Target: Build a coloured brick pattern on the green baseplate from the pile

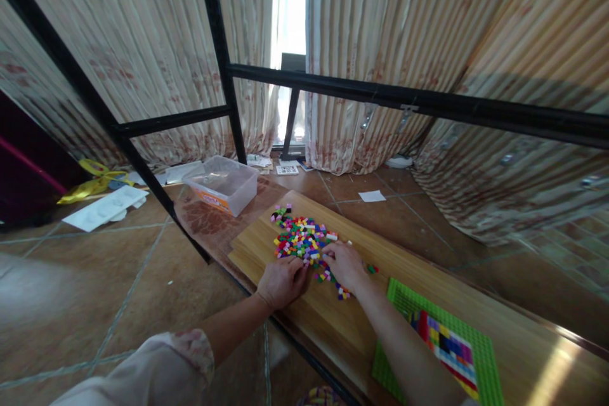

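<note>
A loose pile of small toy building bricks (299, 235) in many colours lies on the wooden board. At the near edge of the pile is my left hand (281, 283), its fingers curled together beside a few pinkish bricks. My right hand (346, 262) reaches into the pile's right side, thumb and fingers drawn together. What either hand holds is too small to make out. Partly behind my right forearm lies a green studded baseplate (488, 355), bearing rows of coloured bricks (447, 342) pressed side by side.
The wooden board (328, 330) rests on a brown-covered low surface. Beyond its far left end stands a clear plastic bin (233, 187) with an orange label. A black metal frame (228, 95) crosses the view. White sheets (102, 208) and a paper (372, 196) lie on the tiled floor.
</note>
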A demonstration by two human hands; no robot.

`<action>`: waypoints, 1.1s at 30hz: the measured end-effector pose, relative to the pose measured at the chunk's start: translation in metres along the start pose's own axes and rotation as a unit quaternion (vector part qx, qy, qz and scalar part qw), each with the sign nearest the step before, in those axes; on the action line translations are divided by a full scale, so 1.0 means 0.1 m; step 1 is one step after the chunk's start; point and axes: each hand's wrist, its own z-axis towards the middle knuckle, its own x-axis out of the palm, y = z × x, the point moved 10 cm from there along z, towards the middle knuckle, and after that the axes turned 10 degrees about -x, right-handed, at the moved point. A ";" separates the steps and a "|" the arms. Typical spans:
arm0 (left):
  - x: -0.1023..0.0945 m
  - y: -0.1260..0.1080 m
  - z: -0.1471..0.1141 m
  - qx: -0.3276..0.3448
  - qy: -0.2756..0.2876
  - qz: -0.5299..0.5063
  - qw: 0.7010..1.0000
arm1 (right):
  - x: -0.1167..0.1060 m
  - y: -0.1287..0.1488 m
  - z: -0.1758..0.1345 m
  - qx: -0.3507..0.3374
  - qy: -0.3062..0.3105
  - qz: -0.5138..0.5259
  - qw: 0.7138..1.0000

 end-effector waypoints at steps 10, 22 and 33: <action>0.01 0.01 0.01 -0.002 0.005 -0.012 1.000 | -0.04 -0.02 -0.10 -0.010 0.020 -0.011 1.000; -0.03 -0.01 0.01 0.000 -0.004 -0.006 1.000 | -0.01 -0.08 -0.12 -0.002 0.051 -0.004 0.999; -0.02 0.00 0.02 -0.006 0.006 -0.013 1.000 | 0.01 0.03 -0.04 0.029 0.059 0.003 0.998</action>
